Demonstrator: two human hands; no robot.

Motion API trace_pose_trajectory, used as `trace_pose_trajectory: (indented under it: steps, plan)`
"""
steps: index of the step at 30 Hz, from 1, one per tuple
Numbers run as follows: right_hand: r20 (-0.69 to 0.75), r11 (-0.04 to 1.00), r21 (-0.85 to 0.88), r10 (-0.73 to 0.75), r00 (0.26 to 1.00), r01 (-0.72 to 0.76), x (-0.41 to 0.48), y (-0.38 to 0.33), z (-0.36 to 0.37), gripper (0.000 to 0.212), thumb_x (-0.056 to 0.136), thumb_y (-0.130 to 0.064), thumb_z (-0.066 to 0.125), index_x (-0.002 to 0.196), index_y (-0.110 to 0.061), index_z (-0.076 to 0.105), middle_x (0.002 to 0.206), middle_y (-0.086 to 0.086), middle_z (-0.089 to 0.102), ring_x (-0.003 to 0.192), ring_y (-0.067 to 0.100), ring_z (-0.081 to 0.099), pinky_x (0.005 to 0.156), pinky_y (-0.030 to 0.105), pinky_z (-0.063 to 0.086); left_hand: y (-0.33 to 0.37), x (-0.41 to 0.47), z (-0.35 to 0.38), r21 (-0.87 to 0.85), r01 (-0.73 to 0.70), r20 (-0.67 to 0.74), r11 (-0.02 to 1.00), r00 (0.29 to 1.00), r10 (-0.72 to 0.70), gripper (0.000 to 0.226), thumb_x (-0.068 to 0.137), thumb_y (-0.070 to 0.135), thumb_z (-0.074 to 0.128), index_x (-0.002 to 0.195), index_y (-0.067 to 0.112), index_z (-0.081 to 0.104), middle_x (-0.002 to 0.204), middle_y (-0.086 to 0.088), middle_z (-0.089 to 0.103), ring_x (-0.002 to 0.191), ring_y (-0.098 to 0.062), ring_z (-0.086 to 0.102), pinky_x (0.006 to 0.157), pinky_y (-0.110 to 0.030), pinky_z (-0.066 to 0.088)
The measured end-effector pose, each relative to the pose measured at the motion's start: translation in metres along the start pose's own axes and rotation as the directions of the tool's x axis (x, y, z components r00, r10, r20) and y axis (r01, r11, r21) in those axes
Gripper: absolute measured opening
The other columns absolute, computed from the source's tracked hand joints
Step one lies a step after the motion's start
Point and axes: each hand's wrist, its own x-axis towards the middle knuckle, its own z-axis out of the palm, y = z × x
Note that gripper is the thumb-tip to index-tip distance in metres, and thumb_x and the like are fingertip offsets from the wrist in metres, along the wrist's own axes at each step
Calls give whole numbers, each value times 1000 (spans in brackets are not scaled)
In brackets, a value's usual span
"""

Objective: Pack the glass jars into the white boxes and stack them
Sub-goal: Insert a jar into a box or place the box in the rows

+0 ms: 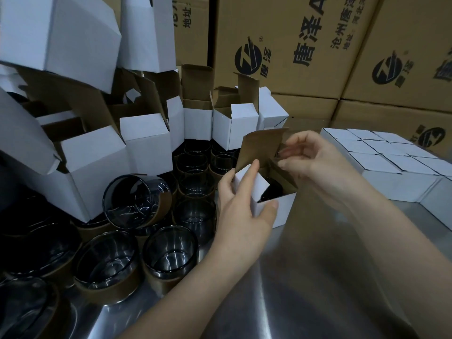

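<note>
At the centre of the frame, the white box [283, 207] stands on the steel surface [293, 289] with a dark glass jar [272, 189] already down inside it. The left hand [241, 211] grips its near corner, thumb on the front wall and fingers [247, 176] pressing the small side flap inward. The right hand [318, 160] pinches a brown inner flap beside the raised lid [259, 146]. The thin card looks light and would likely buckle if squeezed, so corners and folds are the best places to hold it. The jar is probably heavy, smooth and breakable, so the box needs support from beneath when it is lifted to the closed boxes [381, 163] at right. Loose jars [168, 252] crowd the lower left.
</note>
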Motion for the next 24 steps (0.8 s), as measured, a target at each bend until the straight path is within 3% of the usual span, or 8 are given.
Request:
trace_pose_trajectory:
  steps: [3,5,11,14,17,19,21,24]
  plan:
    - [114,984,117,120,986,-134,0,6,-3,43,74,2,75,106,-22,61,97,9,63,73,7,68,61,16,51,2,0,1,-66,67,-7,996,998,-68,50,96,36,58,143,45,42,153,13,17,144,-5,20,120,-33,22]
    - [175,982,32,178,968,-186,-1,12,0,47,71,-3,78,111,-25,62,100,11,65,80,10,70,67,16,52,4,1,0,-110,81,-27,991,996,-85,40,101,36,48,140,42,47,154,9,20,145,-7,21,121,-36,22]
    - [287,985,4,166,943,-174,-2,21,3,42,85,0,68,117,-26,66,102,5,74,90,11,69,72,14,51,8,3,-1,-172,43,-88,984,994,-59,31,100,15,47,115,42,53,139,8,40,126,-2,42,99,-7,33]
    - [288,992,-24,127,949,-125,-2,22,2,38,83,-2,71,108,-31,67,101,-5,75,90,5,69,71,11,50,5,4,-2,-270,3,-140,963,989,-42,36,96,6,53,109,37,39,126,4,53,115,-8,54,94,-25,46]
    - [284,993,-101,82,955,-55,-3,22,-1,28,82,-13,75,97,-35,67,90,-27,71,83,-11,65,68,5,47,4,4,-2,-345,-5,-143,939,989,-47,56,95,3,54,123,44,29,126,8,55,109,-2,59,91,-25,51]
    - [296,984,-177,65,953,-12,-2,22,-5,25,77,-30,78,99,-39,71,103,-22,70,96,-6,64,78,11,50,4,4,-2,-361,-3,-123,932,991,-45,65,96,4,54,135,47,25,131,11,54,112,1,59,96,-28,52]
    - [304,977,-214,79,949,-13,-2,22,-11,30,75,-39,76,104,-46,70,112,-17,69,105,-1,62,87,18,51,4,4,-2,-335,-7,-121,942,992,-35,62,96,5,54,137,46,32,138,8,50,127,-8,51,108,-40,44]
    - [380,986,-167,76,922,-13,-1,23,-17,32,91,-16,66,107,-43,72,113,-11,71,107,2,64,87,16,51,4,4,-2,-301,-7,-134,954,990,-35,43,96,6,54,124,39,51,136,2,51,128,-14,49,110,-45,40]
